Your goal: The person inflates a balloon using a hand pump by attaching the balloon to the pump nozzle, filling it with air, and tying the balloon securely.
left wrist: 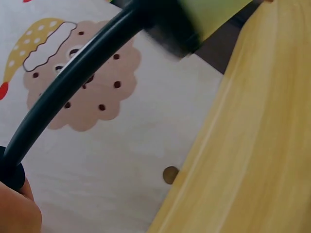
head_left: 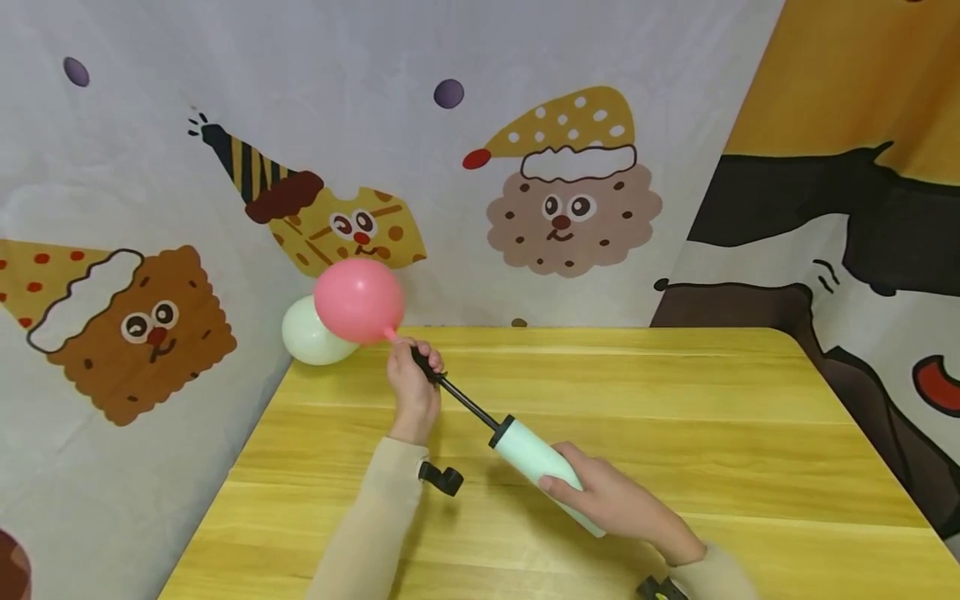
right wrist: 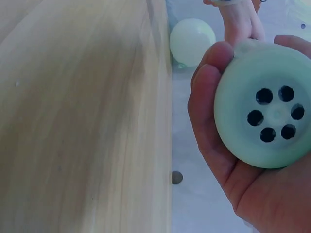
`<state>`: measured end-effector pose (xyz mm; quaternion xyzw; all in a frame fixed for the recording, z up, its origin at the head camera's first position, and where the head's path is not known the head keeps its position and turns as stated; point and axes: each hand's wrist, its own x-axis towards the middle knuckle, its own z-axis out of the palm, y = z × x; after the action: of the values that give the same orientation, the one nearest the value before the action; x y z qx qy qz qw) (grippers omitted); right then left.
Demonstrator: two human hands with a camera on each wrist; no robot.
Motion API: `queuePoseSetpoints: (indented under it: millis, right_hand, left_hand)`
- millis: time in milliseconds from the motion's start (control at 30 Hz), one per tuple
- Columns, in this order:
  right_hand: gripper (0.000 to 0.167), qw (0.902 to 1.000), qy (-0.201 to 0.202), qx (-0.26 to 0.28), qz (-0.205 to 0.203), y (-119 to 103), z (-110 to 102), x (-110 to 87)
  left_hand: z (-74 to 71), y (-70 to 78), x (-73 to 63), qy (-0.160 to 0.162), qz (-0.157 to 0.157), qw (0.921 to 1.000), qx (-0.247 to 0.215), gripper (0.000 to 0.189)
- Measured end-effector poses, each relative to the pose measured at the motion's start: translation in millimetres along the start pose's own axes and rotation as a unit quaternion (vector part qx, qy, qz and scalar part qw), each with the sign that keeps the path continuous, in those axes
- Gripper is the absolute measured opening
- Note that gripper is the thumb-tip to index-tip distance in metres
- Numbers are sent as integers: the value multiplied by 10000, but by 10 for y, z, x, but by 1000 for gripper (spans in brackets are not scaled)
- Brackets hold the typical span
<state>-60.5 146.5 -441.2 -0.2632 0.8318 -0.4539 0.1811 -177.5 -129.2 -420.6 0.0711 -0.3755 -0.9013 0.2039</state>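
Observation:
A hand pump with a mint-green barrel (head_left: 538, 460) and a black rod slants over the table. My left hand (head_left: 412, 379) grips its black nozzle end, where the neck of a round pink balloon (head_left: 358, 300) meets the pump; the fingers hide the exact join. My right hand (head_left: 611, 496) holds the mint barrel, fingers wrapped round it. In the right wrist view the barrel's round end (right wrist: 265, 111) shows several dark holes. The left wrist view shows the black rod (left wrist: 73, 82) running between the nozzle end and the barrel.
A pale green balloon (head_left: 318, 332) sits at the table's back left corner, partly behind the pink one. The wooden table (head_left: 675, 400) meets a cloth backdrop (head_left: 420, 50) printed with cartoon biscuits in party hats, behind and on the left. Black mounts (head_left: 442, 477) sit on my wrists.

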Motion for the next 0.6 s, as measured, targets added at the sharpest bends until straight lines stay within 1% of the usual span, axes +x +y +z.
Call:
queuePoseSetpoints:
  millis: [200,367,500,600]
  right_hand:
    - [54,9998,114,-5,147,-38,95,147]
    - [53,9995,270,-7,139,-84,98,271]
    - [55,9993,304,129,183,-113,93,338]
    - [58,9989,307,222,273,-119,99,366]
  left_hand:
    - [52,-121,-103,-97,-145,9997,172,32]
    - [111,-213,-183,-258,-292,9988,280,30]
    - [150,-283,-260,-426,-410,9976,363,28]
    - [160,-326,-319,-625,-533,9955,466,27]
